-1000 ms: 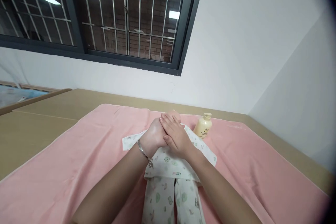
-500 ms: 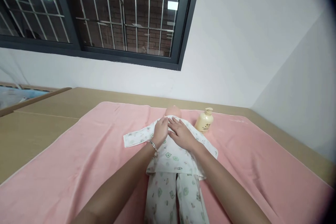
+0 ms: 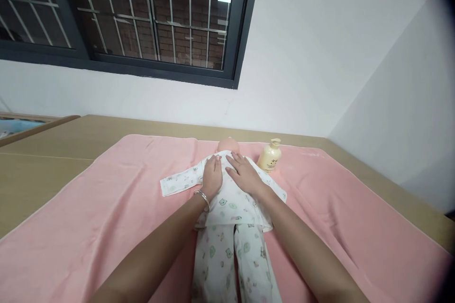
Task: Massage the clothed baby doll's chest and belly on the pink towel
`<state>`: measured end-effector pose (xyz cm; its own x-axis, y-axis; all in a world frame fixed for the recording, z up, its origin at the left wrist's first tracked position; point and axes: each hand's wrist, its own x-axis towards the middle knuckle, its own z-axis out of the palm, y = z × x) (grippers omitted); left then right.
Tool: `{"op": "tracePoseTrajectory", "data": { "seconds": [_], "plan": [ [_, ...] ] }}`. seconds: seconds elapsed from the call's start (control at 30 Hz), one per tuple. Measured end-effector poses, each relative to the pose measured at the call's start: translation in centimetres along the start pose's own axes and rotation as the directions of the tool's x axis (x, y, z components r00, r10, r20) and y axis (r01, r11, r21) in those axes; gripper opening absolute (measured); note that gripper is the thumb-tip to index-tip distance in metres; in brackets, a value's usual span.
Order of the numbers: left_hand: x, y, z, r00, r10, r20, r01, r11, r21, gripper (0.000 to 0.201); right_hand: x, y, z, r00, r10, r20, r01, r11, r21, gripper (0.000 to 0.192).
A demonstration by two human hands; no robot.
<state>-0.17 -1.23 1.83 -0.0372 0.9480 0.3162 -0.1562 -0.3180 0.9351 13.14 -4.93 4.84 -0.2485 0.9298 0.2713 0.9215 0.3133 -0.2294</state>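
A doll [image 3: 228, 144] in a white printed shirt [image 3: 232, 206] and matching trousers [image 3: 216, 260] lies stretched out on a pink blanket [image 3: 121, 208], its head toward the wall. My left hand [image 3: 212, 177], with a silver bangle at the wrist, rests on the left side of the shirt's upper part, fingers stretched and close together. On the other side of the chest my right hand [image 3: 244, 174] lies flat, its fingers a little spread. A small gap separates the two hands. Which way the doll faces cannot be made out.
A pale yellow pump bottle [image 3: 270, 156] stands on the blanket to the right of the doll's head. The blanket covers part of a tan tabletop [image 3: 113, 125], which meets a white wall [image 3: 295, 57]. Above is a dark-framed window [image 3: 159, 70] with bars.
My hands have moved slightly apart on the shirt, leaving more cloth visible between them. The whole view has shifted a little, so everything appears further left and higher.
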Motion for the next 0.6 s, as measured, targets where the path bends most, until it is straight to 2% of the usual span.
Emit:
{"op": "tracePoseTrajectory", "data": {
  "seconds": [0.1, 0.2, 0.3, 0.37, 0.47, 0.53, 0.6],
  "plan": [
    [0.0, 0.0, 0.0, 0.998, 0.06, 0.035, -0.065, 0.987, 0.148, 0.021, -0.9, -1.5, 0.9, 0.988, 0.127, -0.09, -0.135, 0.986, -0.098, 0.055],
    [0.4, -0.4, -0.1, 0.998, 0.059, 0.026, -0.064, 0.956, 0.286, 0.022, -1.8, -3.5, 2.0, 0.994, 0.039, -0.098, -0.054, 0.987, -0.152, 0.057],
    [0.7, -0.7, -0.1, 0.997, 0.071, 0.022, -0.073, 0.917, 0.392, 0.025, -1.3, -2.8, 2.1, 0.997, -0.01, -0.074, 0.007, 0.999, -0.045, 0.054],
    [0.5, -0.8, 0.1, 0.991, 0.116, 0.069, -0.135, 0.843, 0.521, 0.031, -0.4, -1.0, 1.8, 0.994, 0.039, -0.102, -0.033, 0.998, 0.058, 0.048],
    [-0.4, -0.6, 0.8, 0.968, 0.183, 0.17, -0.249, 0.651, 0.717, 0.038, 0.8, 1.7, 1.5, 0.973, 0.147, -0.177, -0.117, 0.979, 0.168, 0.044],
    [-1.1, -0.3, 1.2, 0.952, 0.198, 0.233, -0.305, 0.549, 0.779, 0.041, 1.0, 2.4, 1.5, 0.962, 0.191, -0.196, -0.156, 0.971, 0.179, 0.044],
    [-1.4, -0.1, 1.4, 0.945, 0.18, 0.274, -0.328, 0.502, 0.8, 0.044, 0.8, 1.9, 1.4, 0.956, 0.231, -0.182, -0.21, 0.969, 0.13, 0.045]
  ]
}}
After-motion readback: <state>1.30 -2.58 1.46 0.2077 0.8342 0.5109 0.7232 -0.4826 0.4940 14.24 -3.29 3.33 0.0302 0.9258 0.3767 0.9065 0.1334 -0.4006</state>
